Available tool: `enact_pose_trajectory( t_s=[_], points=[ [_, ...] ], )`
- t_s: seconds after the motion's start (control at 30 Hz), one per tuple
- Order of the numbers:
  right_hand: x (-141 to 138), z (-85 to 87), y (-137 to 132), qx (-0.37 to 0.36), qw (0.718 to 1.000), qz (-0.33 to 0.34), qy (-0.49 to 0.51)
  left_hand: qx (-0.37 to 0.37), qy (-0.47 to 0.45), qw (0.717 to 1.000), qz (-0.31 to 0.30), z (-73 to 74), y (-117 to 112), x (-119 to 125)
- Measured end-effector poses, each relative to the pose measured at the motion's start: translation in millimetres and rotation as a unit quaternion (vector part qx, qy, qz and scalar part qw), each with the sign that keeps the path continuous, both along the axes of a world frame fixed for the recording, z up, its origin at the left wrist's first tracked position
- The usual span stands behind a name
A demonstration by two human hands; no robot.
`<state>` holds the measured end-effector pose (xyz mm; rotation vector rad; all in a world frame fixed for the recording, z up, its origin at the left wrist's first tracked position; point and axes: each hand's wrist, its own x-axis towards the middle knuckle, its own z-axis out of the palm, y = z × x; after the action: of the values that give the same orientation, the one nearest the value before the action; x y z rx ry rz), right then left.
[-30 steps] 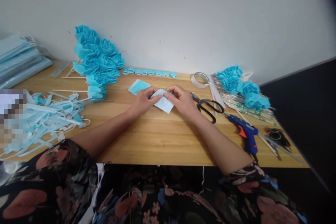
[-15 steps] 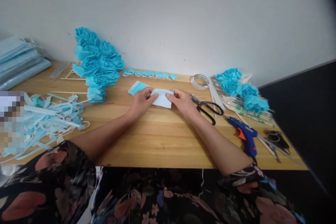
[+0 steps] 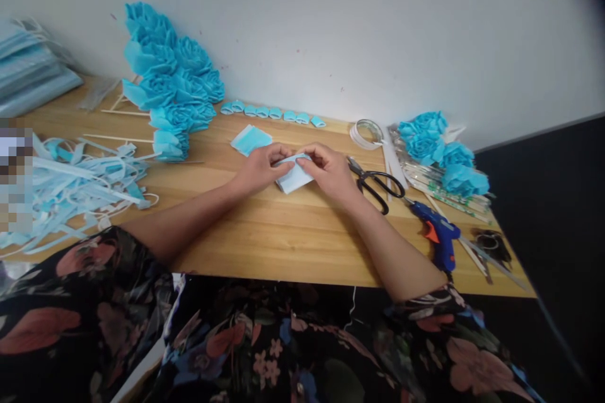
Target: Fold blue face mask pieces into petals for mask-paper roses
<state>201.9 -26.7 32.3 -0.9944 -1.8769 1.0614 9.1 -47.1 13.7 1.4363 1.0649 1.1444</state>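
Between both hands is a pale blue piece of mask fabric (image 3: 293, 180), held just above the wooden table. My left hand (image 3: 262, 169) pinches its upper left side with thumb and fingers. My right hand (image 3: 329, 170) grips its upper right side, the thumb close to the left thumb. The fingertips behind the fabric are hidden. Behind my left hand lies a small stack of cut blue and white fabric pieces (image 3: 252, 139). Farther back, small rolled blue pieces (image 3: 275, 113) stand in a row. Black-handled scissors (image 3: 373, 181) lie just right of my right hand.
Blue fabric roses (image 3: 174, 75) are heaped at back left, above a pile of cut strips and ear loops (image 3: 89, 186). Packed masks (image 3: 33, 72) lie far left. To the right are a tape roll (image 3: 367, 133), more roses (image 3: 458, 164) and a blue glue gun (image 3: 437, 230).
The fabric piece has turned at an angle and now appears partly folded, with the thumbs closer together along its upper edge. The camera view has tilted slightly.
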Motion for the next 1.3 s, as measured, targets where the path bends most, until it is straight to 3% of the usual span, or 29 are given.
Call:
enact_pose_trajectory(
  t_s=[0.2, 0.4, 0.67, 0.73, 0.83, 0.9, 1.03, 1.1, 1.2, 1.3],
  points=[
    [-1.4, -0.7, 2.7, -0.141, 0.989, 0.007, 0.054, -0.022, -0.076, 0.995, 0.056, -2.9, 2.5, 1.2],
    [2.5, -3.6, 6.6, -0.145, 0.985, -0.027, 0.085, -0.046, -0.059, 0.996, 0.04, 1.1, -0.6, 0.9],
    [3.9, 13.9, 6.7, -0.2, 0.977, -0.018, 0.071, -0.067, -0.029, 0.997, 0.015, 11.3, -5.4, 2.4],
    [7.3, 13.6, 9.2, -0.209, 0.976, -0.016, 0.051, -0.037, 0.006, 0.998, 0.044, 12.6, 0.0, -3.9],
    [12.5, 6.5, 13.0, -0.223, 0.975, 0.005, -0.006, 0.068, 0.07, 0.98, 0.172, 16.8, 17.0, -26.2],
    [14.0, -0.1, 13.8, -0.2, 0.977, 0.007, -0.067, 0.12, 0.131, 0.95, 0.256, 19.9, 30.3, -45.4],
    [11.3, -6.5, 10.0, -0.101, 0.979, -0.021, -0.174, 0.126, 0.279, 0.909, 0.284, 20.3, 44.9, -70.3],
    [8.5, -5.1, 7.2, -0.051, 0.976, -0.032, -0.211, 0.135, 0.341, 0.892, 0.263, 17.3, 44.7, -71.3],
    [4.7, -0.9, 3.7, 0.013, 0.966, -0.041, -0.254, 0.171, 0.417, 0.874, 0.184, 11.0, 41.1, -65.1],
    [1.9, 3.9, 0.1, 0.037, 0.951, -0.043, -0.305, 0.183, 0.482, 0.848, 0.122, 5.2, 37.8, -59.5]
  ],
)
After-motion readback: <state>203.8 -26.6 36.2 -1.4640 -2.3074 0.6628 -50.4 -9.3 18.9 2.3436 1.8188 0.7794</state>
